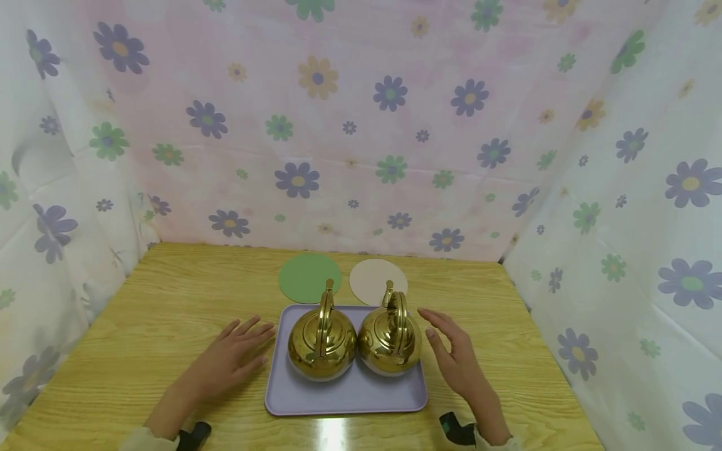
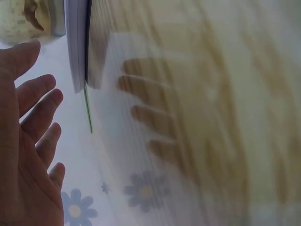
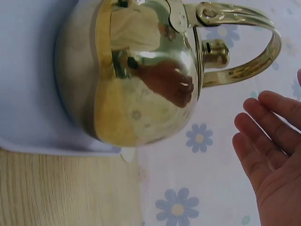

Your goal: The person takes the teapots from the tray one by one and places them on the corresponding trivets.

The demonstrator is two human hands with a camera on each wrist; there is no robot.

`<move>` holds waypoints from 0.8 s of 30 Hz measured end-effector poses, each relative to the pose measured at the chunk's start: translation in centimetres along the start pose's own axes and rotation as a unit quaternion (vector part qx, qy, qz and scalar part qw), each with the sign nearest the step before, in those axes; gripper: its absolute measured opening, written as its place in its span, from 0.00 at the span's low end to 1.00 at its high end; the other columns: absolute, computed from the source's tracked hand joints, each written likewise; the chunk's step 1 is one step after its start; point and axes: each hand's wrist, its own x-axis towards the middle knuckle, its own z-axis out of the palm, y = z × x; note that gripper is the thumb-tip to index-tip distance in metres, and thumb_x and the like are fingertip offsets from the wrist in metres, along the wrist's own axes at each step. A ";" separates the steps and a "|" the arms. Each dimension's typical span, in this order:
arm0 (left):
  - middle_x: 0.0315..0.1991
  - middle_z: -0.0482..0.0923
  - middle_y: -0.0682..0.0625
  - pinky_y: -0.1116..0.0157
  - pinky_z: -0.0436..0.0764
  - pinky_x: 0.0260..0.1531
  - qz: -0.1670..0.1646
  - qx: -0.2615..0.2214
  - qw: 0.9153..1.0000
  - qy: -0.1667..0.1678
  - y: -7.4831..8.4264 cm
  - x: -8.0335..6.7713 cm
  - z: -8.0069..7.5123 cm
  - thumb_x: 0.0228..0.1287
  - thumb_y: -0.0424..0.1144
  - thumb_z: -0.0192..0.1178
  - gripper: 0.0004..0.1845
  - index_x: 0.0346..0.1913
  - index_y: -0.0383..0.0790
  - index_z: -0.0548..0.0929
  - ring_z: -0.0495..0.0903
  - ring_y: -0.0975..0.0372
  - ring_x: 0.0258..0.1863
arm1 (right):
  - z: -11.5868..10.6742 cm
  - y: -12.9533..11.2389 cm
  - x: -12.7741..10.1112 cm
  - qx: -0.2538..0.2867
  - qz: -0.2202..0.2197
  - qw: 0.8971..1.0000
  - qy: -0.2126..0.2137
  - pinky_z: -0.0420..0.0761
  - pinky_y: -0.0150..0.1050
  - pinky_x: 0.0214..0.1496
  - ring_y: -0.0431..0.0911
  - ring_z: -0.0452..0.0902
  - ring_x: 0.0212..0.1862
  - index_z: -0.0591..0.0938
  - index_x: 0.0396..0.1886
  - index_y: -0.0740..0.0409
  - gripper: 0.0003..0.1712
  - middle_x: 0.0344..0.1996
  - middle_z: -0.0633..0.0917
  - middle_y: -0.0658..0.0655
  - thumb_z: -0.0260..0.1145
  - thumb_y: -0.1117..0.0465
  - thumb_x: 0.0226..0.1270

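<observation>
Two shiny gold kettles stand upright side by side on a lavender tray, their arched handles raised. Beside the tray's left edge hovers my left hand, fingers spread and holding nothing; the left kettle is the nearest one to it. My right hand is just right of the right kettle, fingers extended, with a small gap between them. In the right wrist view, the same kettle shows its lid knob and handle, with the fingers apart from it.
Behind the tray lie a green round mat and a beige round mat, flat on the wooden table. Flowered curtains enclose the table at the back and both sides.
</observation>
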 end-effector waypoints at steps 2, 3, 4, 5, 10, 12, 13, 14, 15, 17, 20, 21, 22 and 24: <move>0.67 0.78 0.44 0.74 0.27 0.75 0.008 0.008 1.000 0.000 0.1 0.1 0.1 0.70 0.45 0.64 0.27 0.68 0.38 0.79 0.70 0.39 0.68 | 0.1 -0.3 0.0 0.013 0.007 1.000 -0.003 0.70 0.23 0.65 0.50 0.77 0.65 0.78 0.67 0.58 0.23 0.62 0.83 0.57 0.56 0.73 0.77; 0.67 0.77 0.45 0.74 0.27 0.75 0.010 0.010 1.000 0.000 0.1 0.1 0.2 0.69 0.45 0.64 0.27 0.68 0.38 0.79 0.70 0.39 0.69 | 0.2 -0.4 0.0 0.020 0.009 1.000 -0.004 0.71 0.24 0.65 0.50 0.77 0.65 0.79 0.67 0.57 0.23 0.61 0.83 0.57 0.55 0.73 0.77; 0.67 0.77 0.45 0.74 0.27 0.75 0.014 0.014 1.000 0.000 0.2 0.2 0.3 0.69 0.45 0.64 0.27 0.67 0.38 0.79 0.71 0.39 0.68 | 0.3 -0.4 0.1 0.028 0.011 1.000 -0.005 0.72 0.24 0.64 0.51 0.78 0.64 0.79 0.67 0.58 0.23 0.61 0.83 0.57 0.54 0.73 0.77; 0.67 0.77 0.45 0.74 0.27 0.75 0.017 0.016 1.000 0.000 0.2 0.2 0.4 0.69 0.45 0.65 0.27 0.68 0.39 0.79 0.71 0.39 0.69 | 0.4 -0.5 0.1 0.036 0.014 0.999 -0.006 0.73 0.25 0.64 0.50 0.78 0.64 0.79 0.67 0.58 0.23 0.61 0.84 0.57 0.53 0.73 0.78; 0.68 0.76 0.46 0.73 0.28 0.76 0.017 0.012 1.000 -0.005 0.3 0.2 0.8 0.70 0.46 0.64 0.27 0.68 0.39 0.79 0.70 0.40 0.70 | 0.8 -0.6 0.2 0.087 0.036 0.995 -0.018 0.73 0.25 0.65 0.42 0.77 0.65 0.78 0.67 0.62 0.21 0.61 0.83 0.61 0.50 0.70 0.81; 0.69 0.76 0.46 0.73 0.29 0.77 0.012 0.003 1.000 -0.012 0.4 0.2 1.0 0.71 0.47 0.63 0.27 0.68 0.39 0.78 0.69 0.41 0.70 | 1.0 -0.7 0.2 0.110 0.043 0.993 -0.023 0.74 0.27 0.65 0.39 0.77 0.65 0.78 0.66 0.64 0.21 0.61 0.83 0.63 0.49 0.70 0.82; 0.69 0.75 0.46 0.72 0.29 0.77 0.010 0.000 1.000 -0.016 0.4 0.2 1.0 0.72 0.47 0.62 0.27 0.68 0.39 0.78 0.69 0.41 0.71 | 1.1 -0.7 0.3 0.121 0.046 0.991 -0.027 0.75 0.28 0.66 0.38 0.77 0.65 0.78 0.66 0.65 0.21 0.61 0.83 0.64 0.48 0.70 0.82; 0.70 0.75 0.46 0.72 0.29 0.77 0.008 -0.003 1.000 -0.019 0.4 0.2 1.0 0.72 0.48 0.62 0.27 0.68 0.39 0.78 0.68 0.41 0.71 | 1.1 -0.7 0.3 0.129 0.047 0.990 -0.030 0.75 0.29 0.65 0.38 0.77 0.64 0.78 0.66 0.65 0.21 0.60 0.83 0.65 0.47 0.70 0.82; 0.70 0.75 0.46 0.72 0.30 0.77 0.006 -0.007 1.000 -0.023 0.5 0.2 1.1 0.73 0.48 0.61 0.27 0.69 0.38 0.78 0.68 0.41 0.71 | 1.2 -0.7 0.4 0.136 0.048 0.989 -0.033 0.77 0.30 0.65 0.38 0.77 0.64 0.78 0.66 0.65 0.21 0.60 0.83 0.66 0.47 0.70 0.82; 0.70 0.75 0.46 0.72 0.30 0.77 0.004 -0.014 1.000 -0.028 0.5 0.2 1.1 0.73 0.48 0.61 0.27 0.69 0.39 0.78 0.68 0.42 0.72 | 1.2 -0.8 0.5 0.144 0.047 0.988 -0.037 0.79 0.33 0.64 0.38 0.78 0.62 0.78 0.66 0.66 0.21 0.59 0.83 0.67 0.46 0.70 0.83; 0.70 0.75 0.46 0.72 0.30 0.77 0.001 -0.018 0.999 -0.033 0.6 0.2 1.1 0.73 0.49 0.60 0.26 0.68 0.39 0.78 0.68 0.43 0.72 | 1.3 -1.0 0.6 0.155 0.043 0.986 -0.042 0.81 0.35 0.61 0.37 0.80 0.60 0.77 0.66 0.69 0.21 0.58 0.83 0.69 0.45 0.70 0.83; 0.70 0.75 0.46 0.71 0.31 0.78 -0.002 -0.019 0.999 -0.036 0.6 0.3 1.1 0.73 0.49 0.60 0.26 0.68 0.39 0.78 0.67 0.43 0.73 | 1.3 -1.1 0.7 0.159 0.044 0.985 -0.042 0.81 0.35 0.60 0.37 0.80 0.59 0.77 0.66 0.70 0.21 0.57 0.83 0.70 0.45 0.70 0.83; 0.70 0.75 0.46 0.70 0.32 0.78 -0.005 -0.020 0.999 -0.038 0.7 0.3 1.1 0.74 0.49 0.60 0.26 0.68 0.39 0.78 0.67 0.43 0.73 | 1.3 -1.2 0.8 0.166 0.045 0.984 -0.043 0.81 0.34 0.60 0.36 0.80 0.59 0.76 0.66 0.71 0.21 0.57 0.83 0.71 0.44 0.70 0.83; 0.71 0.74 0.47 0.62 0.39 0.80 -0.013 -0.023 0.999 -0.046 0.7 0.3 1.1 0.74 0.49 0.60 0.26 0.68 0.40 0.78 0.66 0.44 0.73 | 1.4 -1.3 0.9 0.179 0.051 0.981 -0.046 0.81 0.32 0.59 0.35 0.81 0.58 0.76 0.65 0.74 0.21 0.56 0.82 0.74 0.44 0.70 0.83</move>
